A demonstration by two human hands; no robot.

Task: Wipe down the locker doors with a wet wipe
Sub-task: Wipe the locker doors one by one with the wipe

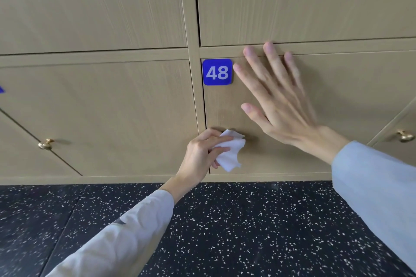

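The left hand [202,150] pinched the limp wet wipe [229,153], best bunched, against door 48 [281,159]; right hand [276,101] splayed flat.

Looking forward and down from head height, close against a bank of wooden locker doors [281,7], taking in the number plate 48 [217,72] at centre and the speckled dark floor [247,231] along the bottom.
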